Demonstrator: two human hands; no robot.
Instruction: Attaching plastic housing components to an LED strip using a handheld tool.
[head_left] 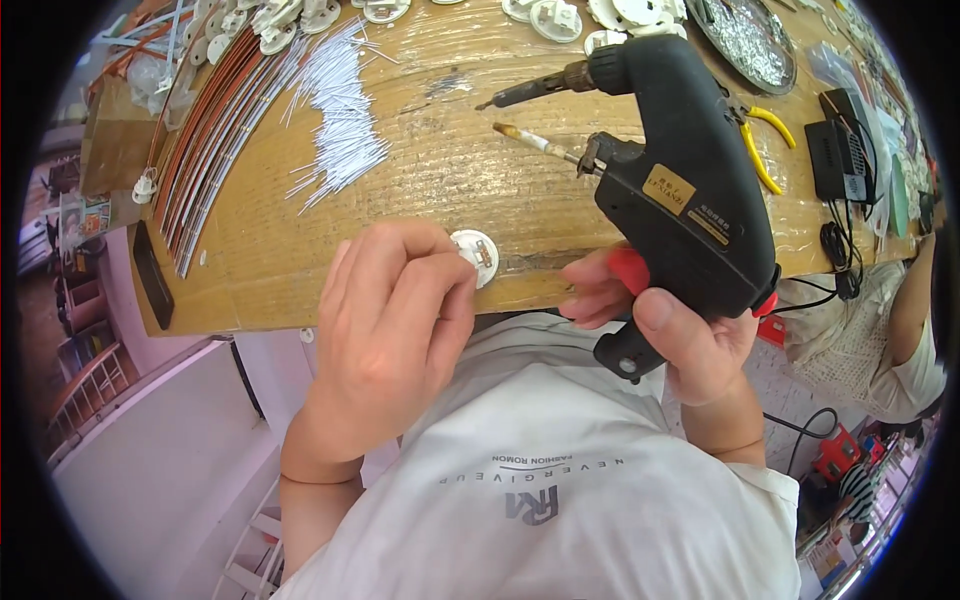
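My right hand (pixel 705 340) is wrapped round the grip of a black soldering gun (pixel 680 110) with a red trigger. Its dark tip points left over the table, and a thinner, brownish-ended feed tube (pixel 525 137) runs below the tip. At the table's front edge my left hand (pixel 385 320) has its fingers bent and closed on a small round white plastic part (pixel 481 258). Copper-coloured metal pieces show on that part's face. Its left side is hidden behind my fingers, and the soldering tip is well apart from it.
On the wooden table (pixel 440 160) lie a heap of short white wires (pixel 340 120) and long brown and white strands (pixel 215 130). More white round parts (pixel 555 18) sit at the back. Yellow-handled pliers (pixel 765 150), a metal tray (pixel 745 45) and a black power box (pixel 840 150) stand right. Another person's arm (pixel 910 300) shows far right.
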